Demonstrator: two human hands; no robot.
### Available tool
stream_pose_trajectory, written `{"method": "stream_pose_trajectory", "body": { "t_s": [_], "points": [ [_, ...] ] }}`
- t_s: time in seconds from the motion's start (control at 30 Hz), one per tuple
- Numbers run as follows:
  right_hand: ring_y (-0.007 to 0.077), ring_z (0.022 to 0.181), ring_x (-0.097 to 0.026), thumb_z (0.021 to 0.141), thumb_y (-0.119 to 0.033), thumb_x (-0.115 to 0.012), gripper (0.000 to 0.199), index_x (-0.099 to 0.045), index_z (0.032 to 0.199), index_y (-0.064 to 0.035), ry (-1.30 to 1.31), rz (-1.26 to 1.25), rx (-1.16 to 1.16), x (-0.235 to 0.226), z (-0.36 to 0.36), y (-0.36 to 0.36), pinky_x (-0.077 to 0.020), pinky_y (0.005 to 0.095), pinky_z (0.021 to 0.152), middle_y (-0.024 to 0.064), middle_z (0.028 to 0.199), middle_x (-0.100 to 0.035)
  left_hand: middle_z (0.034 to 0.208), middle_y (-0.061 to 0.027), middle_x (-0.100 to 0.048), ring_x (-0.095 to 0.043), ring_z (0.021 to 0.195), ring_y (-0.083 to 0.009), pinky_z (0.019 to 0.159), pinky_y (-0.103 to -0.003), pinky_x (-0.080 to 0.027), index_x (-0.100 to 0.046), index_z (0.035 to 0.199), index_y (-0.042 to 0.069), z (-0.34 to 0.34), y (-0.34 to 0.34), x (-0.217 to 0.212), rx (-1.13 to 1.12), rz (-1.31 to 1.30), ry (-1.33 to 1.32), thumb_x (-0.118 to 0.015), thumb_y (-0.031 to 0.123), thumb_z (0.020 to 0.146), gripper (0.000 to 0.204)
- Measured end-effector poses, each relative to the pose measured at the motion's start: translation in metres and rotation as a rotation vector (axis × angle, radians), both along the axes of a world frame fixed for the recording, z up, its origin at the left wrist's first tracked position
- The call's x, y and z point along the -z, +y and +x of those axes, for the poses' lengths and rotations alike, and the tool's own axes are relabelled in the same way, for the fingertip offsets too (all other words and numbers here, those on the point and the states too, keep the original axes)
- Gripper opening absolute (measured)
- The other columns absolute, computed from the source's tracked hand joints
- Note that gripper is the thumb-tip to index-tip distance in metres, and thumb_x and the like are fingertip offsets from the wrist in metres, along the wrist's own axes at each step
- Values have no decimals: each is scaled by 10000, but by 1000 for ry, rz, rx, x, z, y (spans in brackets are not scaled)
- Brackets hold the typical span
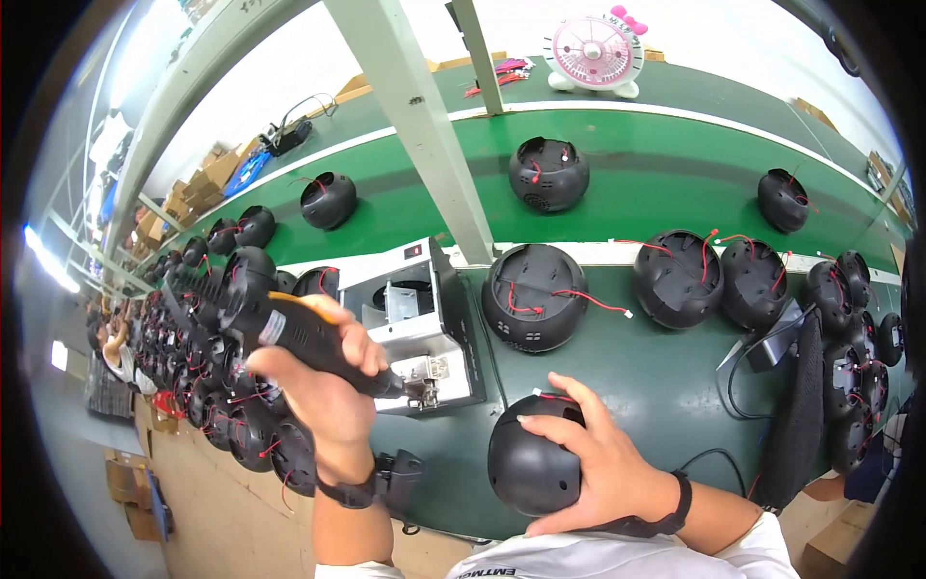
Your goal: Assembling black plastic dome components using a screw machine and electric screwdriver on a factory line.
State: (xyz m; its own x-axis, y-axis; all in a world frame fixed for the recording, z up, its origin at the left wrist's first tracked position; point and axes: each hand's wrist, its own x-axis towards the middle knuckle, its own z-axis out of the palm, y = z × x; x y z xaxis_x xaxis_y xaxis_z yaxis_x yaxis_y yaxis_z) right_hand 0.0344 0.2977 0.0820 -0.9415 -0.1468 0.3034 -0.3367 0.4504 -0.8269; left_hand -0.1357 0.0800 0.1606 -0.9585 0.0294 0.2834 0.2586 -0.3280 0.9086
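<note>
My left hand [333,410] is wrapped round a black electric screwdriver [299,338] with a yellow strip. The screwdriver's tip points right, at the small metal outlet [431,372] on the front of a silver and black screw feeder [453,309]; whether the two touch I cannot tell. Lower on the bench, my right hand [612,473] grips a round black plastic housing [526,463], thumb beneath and fingers over its top. A bit of red wire with a white plug shows at the housing's upper edge. Both wrists wear black bands.
Another black housing [535,299] with red wires sits behind the held one. More housings [678,280] stand to the right, and several crowd the left. A green conveyor belt [646,164] runs behind the bench, past a metal post [415,116]. A pink-white fan [593,53] stands beyond.
</note>
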Motion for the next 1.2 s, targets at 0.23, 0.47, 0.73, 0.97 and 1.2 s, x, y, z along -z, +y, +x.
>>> {"method": "stream_pose_trajectory", "body": {
  "t_s": [0.23, 0.47, 0.73, 0.97, 1.2],
  "points": [
    [464, 1339, -409, 529, -344, -961, 1057, -478, 1463, -232, -86, 28, -66, -10, -8, 9, -404, 518, 1101, 244, 1514, -307, 515, 43, -413, -408, 387, -100, 401, -285, -377, -527, 994, 90, 39, 13, -31, 303, 216, -168, -417, 832, 901, 755],
    [457, 1328, -401, 542, -313, -948, 1038, -472, 1462, -247, -67, 55, -51, -15, -10, -1, -419, 513, 1077, 230, 1487, -325, 558, 35, -440, -441, 394, -108, 394, -311, -388, -443, 1054, 114, 46, 42, -57, 800, 148, 56, -442, 734, 964, 627],
    [462, 1323, -410, 547, -334, -940, 1042, -464, 1470, -253, -66, 21, -9, -7, -11, 1, -423, 513, 1077, 230, 1481, -326, 510, 38, -397, -352, 361, -95, 365, -280, -311, -479, 988, 94, 55, 75, -29, 802, 194, -183, -356, 892, 865, 817],
    [467, 1345, -394, 546, -344, -945, 1090, -427, 1501, -260, -149, 7, -13, -11, -12, 2, -412, 515, 1098, 236, 1503, -295, 513, 69, -372, -360, 364, -76, 361, -283, -322, -479, 1058, 99, 45, 67, -46, 732, 236, -60, -423, 777, 944, 690],
    [465, 1340, -389, 549, -339, -945, 1073, -439, 1489, -235, -120, 30, -22, -10, -14, 4, -411, 517, 1091, 239, 1486, -308, 535, 57, -407, -398, 380, -74, 360, -255, -318, -478, 1035, 96, 38, 75, -43, 742, 211, -57, -441, 793, 924, 706]
  ]
}}
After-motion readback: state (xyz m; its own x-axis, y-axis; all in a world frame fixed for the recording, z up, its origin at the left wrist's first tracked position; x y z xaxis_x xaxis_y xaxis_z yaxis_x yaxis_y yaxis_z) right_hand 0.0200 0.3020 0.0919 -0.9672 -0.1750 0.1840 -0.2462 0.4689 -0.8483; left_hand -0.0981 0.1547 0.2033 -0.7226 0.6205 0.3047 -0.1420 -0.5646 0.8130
